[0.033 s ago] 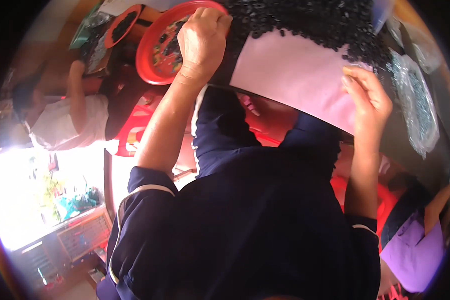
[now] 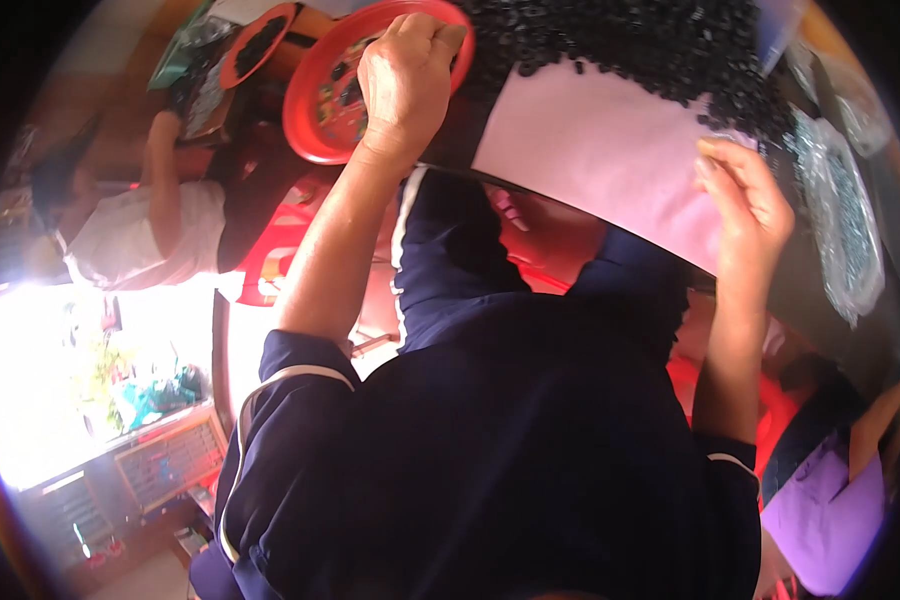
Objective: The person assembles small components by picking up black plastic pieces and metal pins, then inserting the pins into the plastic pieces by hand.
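Observation:
Over the right part of a red basin [image 2: 302, 130], my left hand [image 2: 405, 85] is closed, its fingers curled down. What the fingers hold, if anything, is hidden. The basin contains small dark and coloured pieces [image 2: 342, 95]. My right hand [image 2: 748, 195] is by the right side of a pink sheet [image 2: 600, 140], thumb and forefinger brought together in a pinch. Anything between those fingertips is too small to name. Beyond the sheet lies a large heap of small black pieces [image 2: 630, 45], some spilling onto its far edge.
A clear plastic bag of bluish-grey small pieces [image 2: 842, 225] lies on the table at the right. Far left, a smaller orange-red dish [image 2: 240, 70] stands near a person in a white top [image 2: 155, 240]. Another person in purple [image 2: 830, 510] is at the lower right.
The table, basin and sheet sit slightly further right in the picture. Both my hands keep nearly the same poses.

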Available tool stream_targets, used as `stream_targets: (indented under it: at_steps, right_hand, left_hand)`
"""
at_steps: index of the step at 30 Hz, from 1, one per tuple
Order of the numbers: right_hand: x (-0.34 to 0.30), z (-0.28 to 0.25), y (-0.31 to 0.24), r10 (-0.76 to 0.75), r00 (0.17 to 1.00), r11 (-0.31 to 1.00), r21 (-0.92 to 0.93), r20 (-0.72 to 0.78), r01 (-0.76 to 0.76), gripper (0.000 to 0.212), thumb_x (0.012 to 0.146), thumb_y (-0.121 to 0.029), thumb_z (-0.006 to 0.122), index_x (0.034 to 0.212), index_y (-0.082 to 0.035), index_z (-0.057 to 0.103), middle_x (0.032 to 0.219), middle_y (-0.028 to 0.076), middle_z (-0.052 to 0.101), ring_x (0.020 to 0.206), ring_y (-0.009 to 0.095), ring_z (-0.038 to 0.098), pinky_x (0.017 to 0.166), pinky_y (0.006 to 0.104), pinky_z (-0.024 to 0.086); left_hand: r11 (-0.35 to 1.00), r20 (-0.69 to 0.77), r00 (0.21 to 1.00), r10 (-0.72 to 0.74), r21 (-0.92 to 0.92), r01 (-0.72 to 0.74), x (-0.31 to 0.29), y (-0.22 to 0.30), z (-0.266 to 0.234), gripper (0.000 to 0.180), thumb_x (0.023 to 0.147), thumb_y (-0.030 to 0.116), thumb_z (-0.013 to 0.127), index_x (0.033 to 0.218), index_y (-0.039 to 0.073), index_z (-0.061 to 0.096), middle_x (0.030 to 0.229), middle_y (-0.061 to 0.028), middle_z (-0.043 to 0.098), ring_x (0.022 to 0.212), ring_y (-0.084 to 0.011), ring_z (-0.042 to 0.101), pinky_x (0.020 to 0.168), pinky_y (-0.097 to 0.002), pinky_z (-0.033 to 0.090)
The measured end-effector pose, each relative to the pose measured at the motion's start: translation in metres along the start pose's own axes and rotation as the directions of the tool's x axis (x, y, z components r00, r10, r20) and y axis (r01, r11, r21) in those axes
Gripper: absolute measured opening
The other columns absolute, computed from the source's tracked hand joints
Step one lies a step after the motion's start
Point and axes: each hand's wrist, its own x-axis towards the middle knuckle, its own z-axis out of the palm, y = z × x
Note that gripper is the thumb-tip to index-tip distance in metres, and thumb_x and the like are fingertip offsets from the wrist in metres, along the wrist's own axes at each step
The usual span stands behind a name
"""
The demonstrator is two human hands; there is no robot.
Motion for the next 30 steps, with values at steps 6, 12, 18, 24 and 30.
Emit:
stream_targets:
  at_steps: [6, 12, 18, 24, 30]
  right_hand:
    - [0.001, 0.000, -0.001, -0.036, 0.999, 0.998, -0.058, 0.009, 0.037, 0.015, 0.088, 0.003, 0.067, 0.103, 0.004, 0.067, 0.096, 0.004, 0.069, 0.087, 0.008, 0.062, 0.080, 0.0208, 0.049]
    - [0.003, 0.006, 0.006, -0.064, 0.998, 0.996, -0.067, -0.010, 0.063, 0.014, 0.087, 0.001, 0.069, 0.101, 0.003, 0.068, 0.094, 0.005, 0.070, 0.081, 0.007, 0.062, 0.075, 0.0211, 0.050]
    - [0.002, 0.008, 0.001, -0.017, 0.999, 0.996, -0.092, -0.037, 0.013, 0.014, 0.087, 0.000, 0.069, 0.100, 0.003, 0.068, 0.094, 0.005, 0.071, 0.081, 0.007, 0.062, 0.075, 0.0222, 0.051]
    - [0.002, 0.006, 0.000, -0.014, 1.000, 0.998, -0.062, -0.011, 0.014, 0.015, 0.087, 0.002, 0.068, 0.101, 0.003, 0.068, 0.096, 0.006, 0.071, 0.085, 0.008, 0.064, 0.078, 0.0221, 0.051]
    - [0.014, 0.020, -0.016, -0.099, 0.991, 0.994, -0.033, 0.091, 0.103, 0.016, 0.087, 0.003, 0.066, 0.103, 0.003, 0.068, 0.097, 0.006, 0.071, 0.090, 0.009, 0.064, 0.083, 0.0236, 0.051]
  left_hand:
    - [0.971, 0.059, 0.997, -0.055, 0.236, 0.039, 0.011, -0.041, -0.029, 0.022, 0.082, 0.028, 0.074, 0.086, 0.006, 0.073, 0.082, -0.0097, 0.066, 0.078, -0.0253, 0.061, 0.072, -0.0365, 0.049]
    - [0.973, -0.071, 0.973, 0.220, 0.079, -0.215, 0.003, 0.010, -0.008, 0.009, 0.076, 0.012, 0.076, 0.083, 0.007, 0.072, 0.082, -0.0073, 0.066, 0.084, -0.0253, 0.061, 0.073, -0.0371, 0.050]
    - [0.933, 0.225, 0.911, 0.346, -0.186, -0.308, -0.015, 0.088, 0.073, 0.012, 0.074, 0.009, 0.071, 0.086, 0.006, 0.068, 0.085, -0.0090, 0.064, 0.088, -0.0293, 0.062, 0.073, -0.0397, 0.053]
    - [0.945, 0.334, 0.889, 0.314, -0.024, -0.325, -0.013, 0.094, 0.090, 0.013, 0.076, 0.008, 0.068, 0.088, 0.006, 0.069, 0.089, -0.0097, 0.064, 0.089, -0.0276, 0.063, 0.073, -0.0381, 0.054]
    - [0.252, 0.761, 0.638, -0.118, -0.599, 0.760, -0.024, 0.123, 0.031, 0.010, 0.086, 0.005, 0.069, 0.090, -0.003, 0.066, 0.078, -0.0079, 0.067, 0.063, -0.0105, 0.058, 0.055, -0.0249, 0.046]
